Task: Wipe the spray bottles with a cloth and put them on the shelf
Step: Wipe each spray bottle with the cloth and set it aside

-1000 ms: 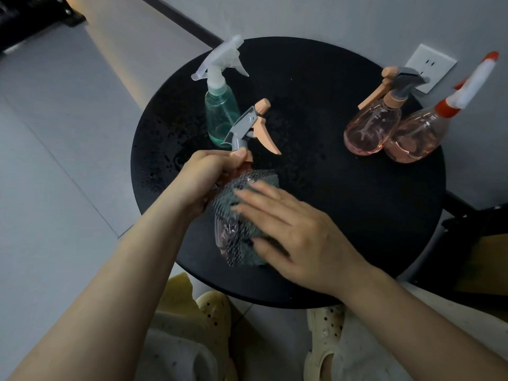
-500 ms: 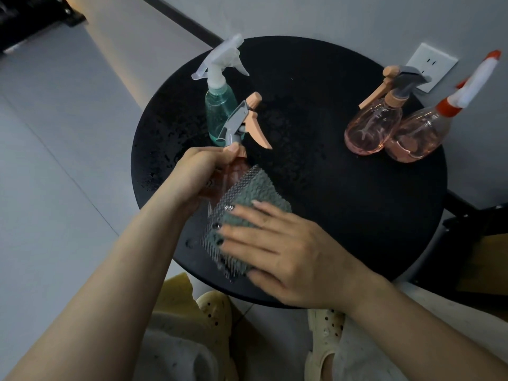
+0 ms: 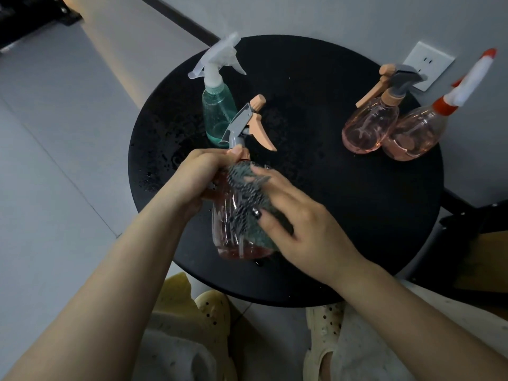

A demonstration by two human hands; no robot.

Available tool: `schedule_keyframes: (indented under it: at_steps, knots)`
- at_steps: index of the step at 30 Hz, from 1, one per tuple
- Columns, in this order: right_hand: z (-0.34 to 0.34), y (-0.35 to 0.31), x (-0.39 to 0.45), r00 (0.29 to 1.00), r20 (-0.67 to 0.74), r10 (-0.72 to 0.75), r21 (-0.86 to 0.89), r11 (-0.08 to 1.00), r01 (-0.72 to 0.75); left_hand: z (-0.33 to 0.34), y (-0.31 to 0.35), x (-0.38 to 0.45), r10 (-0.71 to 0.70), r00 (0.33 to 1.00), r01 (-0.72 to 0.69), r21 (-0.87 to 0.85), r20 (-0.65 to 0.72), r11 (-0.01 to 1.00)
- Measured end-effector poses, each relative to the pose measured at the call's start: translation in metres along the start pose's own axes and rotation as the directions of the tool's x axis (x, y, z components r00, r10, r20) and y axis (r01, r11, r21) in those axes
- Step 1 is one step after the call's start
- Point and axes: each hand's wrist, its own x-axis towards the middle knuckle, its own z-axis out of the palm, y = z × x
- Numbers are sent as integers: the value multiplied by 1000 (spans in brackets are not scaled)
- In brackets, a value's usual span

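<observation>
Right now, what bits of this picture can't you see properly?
- Head view: the shelf is nowhere in frame.
- Held pink bottle: the grey cloth and right hand cover its right side.
- Its neck: hidden by the left hand.
- Green bottle: its base sits behind the held bottle's trigger.
- Cloth: whether the right fingers pinch it or just press is unclear.

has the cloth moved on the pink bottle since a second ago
Yes. The cloth under the right hand has slid up the held pink bottle toward its neck, closer to the green bottle standing behind.
</observation>
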Motion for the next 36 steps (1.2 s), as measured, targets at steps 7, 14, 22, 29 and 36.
schedule_keyframes:
  at_steps: [7,14,22,29,36]
  knots:
    - [0,-1,-1,1000,-15,-16,-108,994,15,4,1,-3,8,1000,-7,-39,27,999]
    - [4,-4,-7,882,240,-404,-369,803,468,-4,6,-4,-12,1000,10,-121,-12,993]
    - [2,-1,-8,921,156,-356,-253,887,386,-6,6,-2,-2,999,-2,-79,-47,997]
    - [7,0,-1,989,-11,148,360,923,-134,-5,3,0,40,999,-39,-74,-1,996]
    - [3,0,8,734,356,579,795,225,-563,-8,5,0,84,996,-86,-200,-20,976]
